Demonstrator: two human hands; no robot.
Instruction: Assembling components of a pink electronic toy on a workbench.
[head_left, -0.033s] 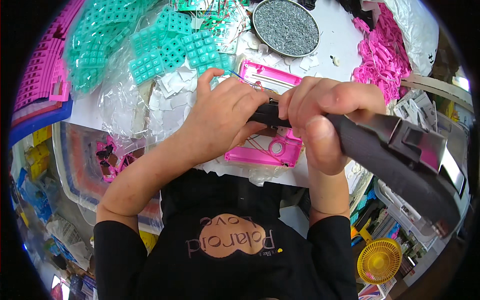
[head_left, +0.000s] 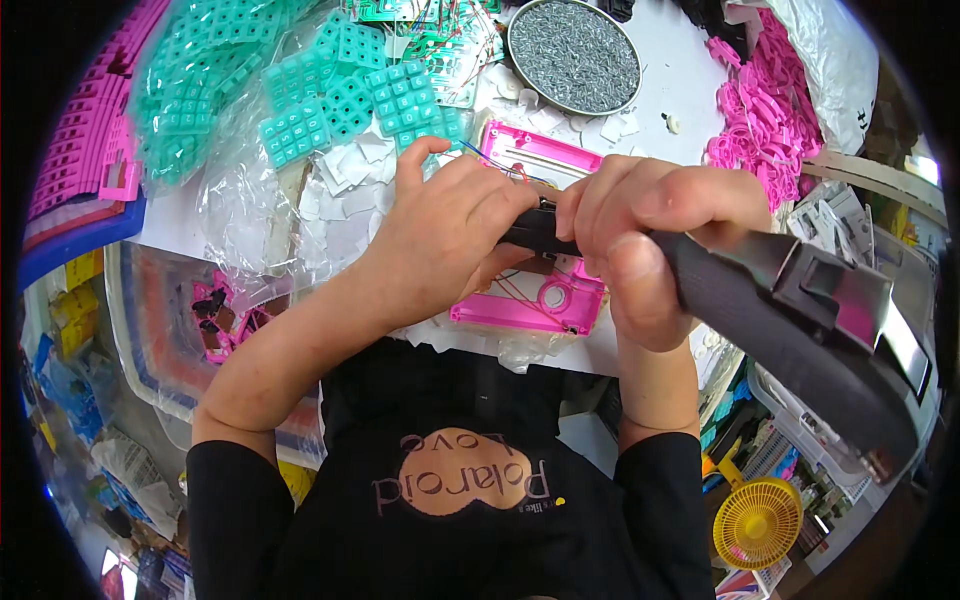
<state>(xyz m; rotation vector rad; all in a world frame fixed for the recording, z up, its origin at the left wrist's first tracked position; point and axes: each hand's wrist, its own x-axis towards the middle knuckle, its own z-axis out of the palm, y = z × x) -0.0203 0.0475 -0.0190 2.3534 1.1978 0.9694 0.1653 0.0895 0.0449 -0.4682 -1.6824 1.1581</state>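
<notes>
My right hand (head_left: 650,240) is wrapped round a long black hand tool (head_left: 780,320) with a shiny grey metal part near its rear end. The tool slants from the lower right toward a pink plastic casing (head_left: 510,310) on the table. My left hand (head_left: 450,220) lies over the casing's left side, fingers bent round the tool's front end, one finger raised. Whatever its fingertips pinch is hidden. Thin red and blue wires and a ring-shaped opening show inside the casing. Both hands and the tool cover its middle.
Beyond the casing stands a round metal dish (head_left: 515,85) of small grey screws. Turquoise keypads (head_left: 295,135), green circuit boards (head_left: 455,50) and white paper pieces (head_left: 350,185) lie left of it. Pink parts (head_left: 765,110) are heaped at right. A yellow fan (head_left: 758,522) stands lower right.
</notes>
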